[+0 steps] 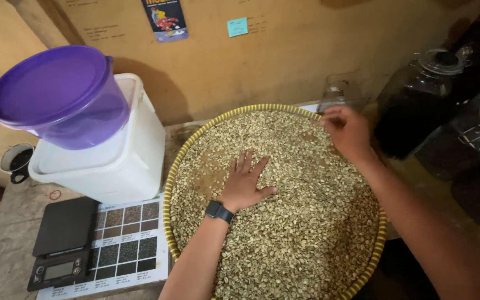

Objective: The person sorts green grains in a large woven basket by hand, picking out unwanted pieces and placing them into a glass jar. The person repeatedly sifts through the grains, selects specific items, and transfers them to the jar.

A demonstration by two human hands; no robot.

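Pale beans (pixel 284 222) under flat, open left hand (pixel 244 186); right hand (pixel 346 132) pinching some

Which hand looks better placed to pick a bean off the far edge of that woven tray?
The right hand, probably. It is at the far rim of the woven tray with fingers pinched together over the beans. The left hand lies flat, fingers spread, near the middle.

Left of my left hand's fingers (pixel 246 166), the digital scale's (pixel 62 241) small grey screen (pixel 58 270) sits at its near edge. Beside it lies a white chart (pixel 129 244) of brown and dark sample squares. Up the wall beyond my fingers hang a dark poster (pixel 165 19) with red and yellow print and a turquoise sticky note (pixel 238 26).
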